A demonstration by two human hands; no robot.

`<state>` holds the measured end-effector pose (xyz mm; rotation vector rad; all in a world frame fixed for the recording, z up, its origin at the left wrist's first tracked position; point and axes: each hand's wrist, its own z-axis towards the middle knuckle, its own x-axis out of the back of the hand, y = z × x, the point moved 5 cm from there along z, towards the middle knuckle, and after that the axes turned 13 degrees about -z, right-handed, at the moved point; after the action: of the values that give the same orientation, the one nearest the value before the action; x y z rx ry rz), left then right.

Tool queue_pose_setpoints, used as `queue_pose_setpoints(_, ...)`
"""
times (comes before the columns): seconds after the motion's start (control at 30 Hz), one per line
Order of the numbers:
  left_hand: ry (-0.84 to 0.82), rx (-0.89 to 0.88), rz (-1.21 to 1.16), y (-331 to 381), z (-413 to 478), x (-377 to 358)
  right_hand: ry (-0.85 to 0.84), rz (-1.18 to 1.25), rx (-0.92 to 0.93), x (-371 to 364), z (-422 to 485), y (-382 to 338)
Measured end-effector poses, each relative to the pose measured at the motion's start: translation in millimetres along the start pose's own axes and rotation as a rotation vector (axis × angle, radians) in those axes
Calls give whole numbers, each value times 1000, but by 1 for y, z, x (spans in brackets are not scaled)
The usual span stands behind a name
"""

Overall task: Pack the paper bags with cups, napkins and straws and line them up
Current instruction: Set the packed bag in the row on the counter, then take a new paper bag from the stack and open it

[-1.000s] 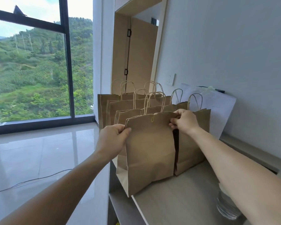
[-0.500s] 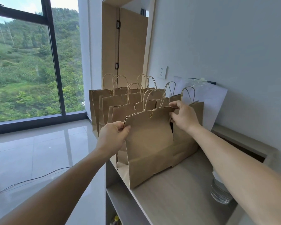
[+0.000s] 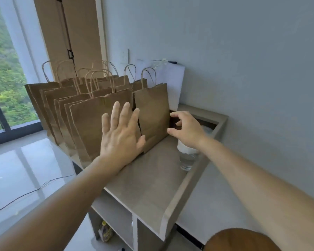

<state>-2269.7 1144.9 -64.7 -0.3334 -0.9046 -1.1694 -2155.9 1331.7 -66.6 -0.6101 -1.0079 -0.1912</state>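
Several brown paper bags with twisted handles stand in rows on the grey shelf top (image 3: 149, 180). The nearest left bag (image 3: 91, 122) and the nearest right bag (image 3: 152, 109) stand side by side. My left hand (image 3: 121, 134) is spread flat with straight fingers against the front of the bags, across the gap between the two. My right hand (image 3: 187, 127) hovers at the right edge of the right bag, fingers loosely curled and holding nothing. A stack of clear plastic cups (image 3: 188, 156) lies on the shelf just below my right wrist.
A white sheet (image 3: 172, 84) leans on the wall behind the bags. The shelf has a raised lip (image 3: 187, 189) on its right side and open compartments below with a yellow bottle (image 3: 105, 230). A brown round stool (image 3: 239, 240) sits at bottom right. A cable lies on the glossy floor.
Both hands have let go of the top edge of the front bag. The left now presses flat on the bags' front; the right has dropped to the right bag's side. The view tilted down.
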Motion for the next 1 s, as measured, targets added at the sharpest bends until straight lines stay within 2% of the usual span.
queue_pose_setpoints(0.13,-88,-106,-108,98,-3,-16,98,-45,-96,62,-71,58)
queue_pose_setpoints(0.3,-189,-255,-222,247,-31,-42,120,-135,-269,134,-190,147)
queue_pose_setpoints(0.47,-386,-370,-275,373,-84,-95,95,-151,-487,176,-315,240)
queue_pose_setpoints(0.63,-639,-440,-318,460,-138,-153,87,-156,-690,196,-417,309)
queue_pose_setpoints(1.0,-961,-615,-520,614,-213,-226,138,-224,-1193,230,-604,389)
